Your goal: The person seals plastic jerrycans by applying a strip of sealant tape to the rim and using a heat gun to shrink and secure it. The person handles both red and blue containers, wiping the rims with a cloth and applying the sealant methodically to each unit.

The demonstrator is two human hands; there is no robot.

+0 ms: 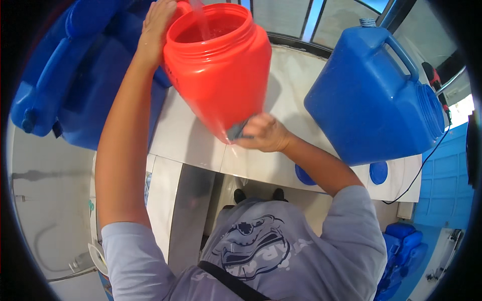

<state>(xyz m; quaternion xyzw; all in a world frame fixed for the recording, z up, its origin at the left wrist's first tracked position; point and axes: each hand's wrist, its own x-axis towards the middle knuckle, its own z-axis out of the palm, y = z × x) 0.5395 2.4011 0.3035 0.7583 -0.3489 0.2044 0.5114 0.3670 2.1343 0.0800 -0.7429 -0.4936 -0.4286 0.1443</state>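
Observation:
A red wide-mouthed plastic container stands uncapped on the light counter. Water streams from above into its mouth. My left hand is closed on the container's upper left side, by its handle; the fingertips are partly hidden. Low on the container's front, my right hand presses a dark grey scrubbing pad or cloth against the wall. That hand is slightly blurred, and wet streaks show below it.
To the right leans a large blue jerrycan, uncapped. Two blue lids lie along the counter's front edge. More blue containers crowd the left. A black cable hangs at the right.

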